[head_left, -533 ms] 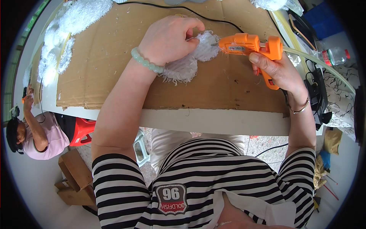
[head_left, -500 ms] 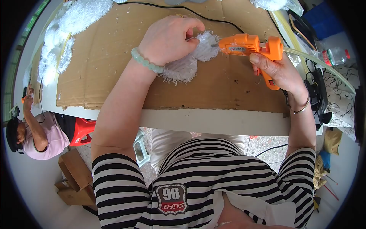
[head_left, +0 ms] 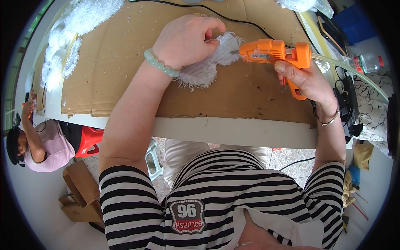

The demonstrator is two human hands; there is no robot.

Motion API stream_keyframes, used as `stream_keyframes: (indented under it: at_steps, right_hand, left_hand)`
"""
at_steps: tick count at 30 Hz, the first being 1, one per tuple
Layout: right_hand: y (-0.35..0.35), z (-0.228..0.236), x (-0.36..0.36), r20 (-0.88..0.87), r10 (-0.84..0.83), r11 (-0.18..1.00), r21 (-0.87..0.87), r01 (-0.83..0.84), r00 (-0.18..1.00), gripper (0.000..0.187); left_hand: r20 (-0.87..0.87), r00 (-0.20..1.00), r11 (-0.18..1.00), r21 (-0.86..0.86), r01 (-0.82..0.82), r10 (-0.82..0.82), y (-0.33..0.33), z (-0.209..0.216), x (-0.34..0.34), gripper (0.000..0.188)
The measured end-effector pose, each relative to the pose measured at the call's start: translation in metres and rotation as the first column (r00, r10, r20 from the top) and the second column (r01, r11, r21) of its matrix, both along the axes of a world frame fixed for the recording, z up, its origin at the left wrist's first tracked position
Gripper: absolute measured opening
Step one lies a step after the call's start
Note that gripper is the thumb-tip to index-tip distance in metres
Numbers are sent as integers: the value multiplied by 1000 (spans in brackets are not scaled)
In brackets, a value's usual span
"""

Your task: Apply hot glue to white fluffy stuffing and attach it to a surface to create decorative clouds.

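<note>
In my right hand is an orange hot glue gun, my fingers wrapped round its handle. A clear glue stick runs out of its back. The nozzle points left and meets the edge of a white, fluffy piece of fringed fabric. My left hand lies over that fabric, its fingers curled and holding it against the cardboard; index fingertip and thumb are a little apart, the other fingers hidden beneath. The fabric's lower lobe spreads below the left wrist, near a green bead bracelet.
A brown cardboard sheet covers the white table. White fluffy material is heaped at the far left. A black cord crosses the back. A bottle stands at right. Another person works at far left, near cardboard boxes.
The glue gun has shifted very slightly right and down, its nozzle still at the fabric. My left hand stays almost in place. The other person's arms have moved a little.
</note>
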State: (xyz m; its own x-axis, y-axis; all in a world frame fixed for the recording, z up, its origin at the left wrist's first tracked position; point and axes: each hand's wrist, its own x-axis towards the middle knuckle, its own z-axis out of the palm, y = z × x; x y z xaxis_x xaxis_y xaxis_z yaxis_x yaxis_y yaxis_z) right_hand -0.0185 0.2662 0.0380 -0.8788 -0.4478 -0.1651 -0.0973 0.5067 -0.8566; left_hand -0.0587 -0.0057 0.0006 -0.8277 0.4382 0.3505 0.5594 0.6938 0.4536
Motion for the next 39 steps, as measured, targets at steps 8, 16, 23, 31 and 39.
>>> stream_keyframes:
  at_steps: [8,16,23,31,39]
  right_hand:
    - [-7,3,4,25,12,1000,12,-12,1000,32]
    - [-9,-1,3,17,18,1000,-24,-18,1000,35]
    - [-19,4,6,-8,49,996,70,-48,999,31]
    - [-24,-2,7,60,15,999,-32,-13,998,36]
    - [-20,2,7,50,25,999,-42,-23,998,37]
  left_hand:
    - [20,1000,1000,9,-1,1,0,0,0,18]
    - [9,999,999,8,35,-35,-2,-4,-3,24]
    - [8,999,998,37,51,-51,-3,-4,-3,25]
    - [84,995,998,47,48,-52,-4,-2,-5,25]
    - [131,990,996,76,44,-53,-5,-1,-5,26]
